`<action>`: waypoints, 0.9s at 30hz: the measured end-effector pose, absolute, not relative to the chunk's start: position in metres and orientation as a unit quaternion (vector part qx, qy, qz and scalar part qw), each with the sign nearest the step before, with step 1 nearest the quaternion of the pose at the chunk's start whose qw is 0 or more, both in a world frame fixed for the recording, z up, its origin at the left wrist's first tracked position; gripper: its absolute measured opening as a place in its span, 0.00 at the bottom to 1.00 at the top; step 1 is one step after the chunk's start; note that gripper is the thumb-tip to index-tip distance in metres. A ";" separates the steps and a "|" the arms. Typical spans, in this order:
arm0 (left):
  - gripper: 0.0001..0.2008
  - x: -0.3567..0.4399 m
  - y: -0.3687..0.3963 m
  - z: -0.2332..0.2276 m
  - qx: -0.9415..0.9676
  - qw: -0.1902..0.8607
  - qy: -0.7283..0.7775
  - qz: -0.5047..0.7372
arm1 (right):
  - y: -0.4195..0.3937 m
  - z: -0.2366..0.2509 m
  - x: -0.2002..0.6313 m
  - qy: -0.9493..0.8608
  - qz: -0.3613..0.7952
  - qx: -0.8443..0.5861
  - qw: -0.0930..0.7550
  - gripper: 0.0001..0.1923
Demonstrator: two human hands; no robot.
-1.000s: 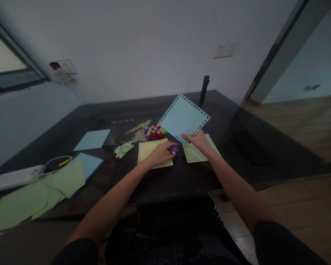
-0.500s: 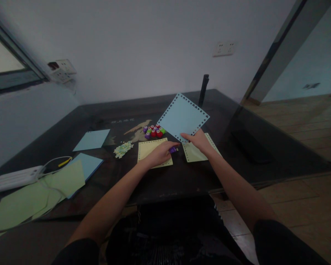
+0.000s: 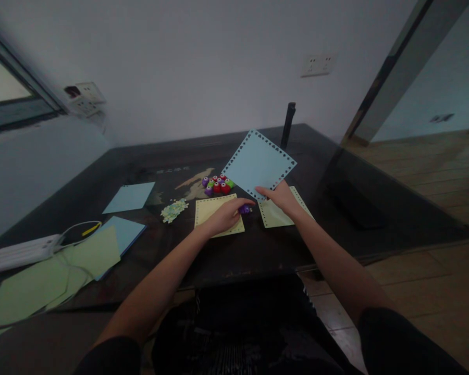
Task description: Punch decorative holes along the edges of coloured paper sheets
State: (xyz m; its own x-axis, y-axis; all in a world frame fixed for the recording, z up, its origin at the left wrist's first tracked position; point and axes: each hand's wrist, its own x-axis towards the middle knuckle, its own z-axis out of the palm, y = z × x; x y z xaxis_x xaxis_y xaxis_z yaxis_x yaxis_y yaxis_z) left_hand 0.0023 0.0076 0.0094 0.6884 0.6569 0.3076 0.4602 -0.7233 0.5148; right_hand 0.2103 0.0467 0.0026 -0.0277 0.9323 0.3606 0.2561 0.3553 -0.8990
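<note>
Dark and glossy, the tabletop (image 3: 258, 250) stretched from a pale wall to a wooden floor on the right, with a white double socket (image 3: 318, 65) on the wall behind it. From the head camera, the person's right hand (image 3: 280, 197) pinched the near corner of a light blue square paper sheet with punched holes along its edges (image 3: 259, 163), holding it tilted up off the table. The left hand (image 3: 223, 216) was closed around a small purple craft punch (image 3: 244, 209), resting it at the right edge of a pale yellow square sheet with a dotted border (image 3: 214, 208). Just beside, under the right wrist, lay a second pale yellow-green punched sheet (image 3: 275, 216). Behind the yellow sheet sat a cluster of small purple, red and green punches (image 3: 218, 185), touching one another. Left of the sheet, a little heap of pale paper scraps (image 3: 174, 210) was scattered. Farther left lay a plain light blue sheet (image 3: 130, 197), another blue sheet (image 3: 127, 232) partly under overlapping green sheets (image 3: 42, 281), and a white power strip (image 3: 19, 252) with a looping cable. A dark upright post (image 3: 288, 119) stood at the table's far edge.
</note>
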 end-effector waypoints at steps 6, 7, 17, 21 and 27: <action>0.19 0.003 0.005 0.012 0.888 0.207 0.322 0.254 | 0.044 0.005 0.209 -0.628 0.333 -0.481 0.513 0.19; 0.18 0.004 0.005 0.012 0.889 0.204 0.325 0.250 | 0.044 0.006 0.209 -0.628 0.335 -0.480 0.513 0.20; 0.23 0.004 0.009 0.005 0.908 0.150 0.318 0.227 | 0.045 0.005 0.209 -0.634 0.335 -0.468 0.517 0.21; 0.19 0.005 0.009 0.005 0.902 0.147 0.345 0.214 | 0.045 0.005 0.209 -0.634 0.330 -0.462 0.525 0.23; 0.17 0.008 0.011 0.001 0.911 0.121 0.341 0.198 | 0.044 0.007 0.209 -0.638 0.322 -0.464 0.523 0.24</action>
State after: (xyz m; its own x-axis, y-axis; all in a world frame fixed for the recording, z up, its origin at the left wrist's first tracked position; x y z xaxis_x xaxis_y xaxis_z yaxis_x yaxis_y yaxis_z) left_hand 0.0084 0.0109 0.0007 0.6886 0.6698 0.2778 0.5738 -0.7375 0.3560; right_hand 0.2086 0.0438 0.0069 -0.0209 0.9294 0.3684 0.2556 0.3613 -0.8967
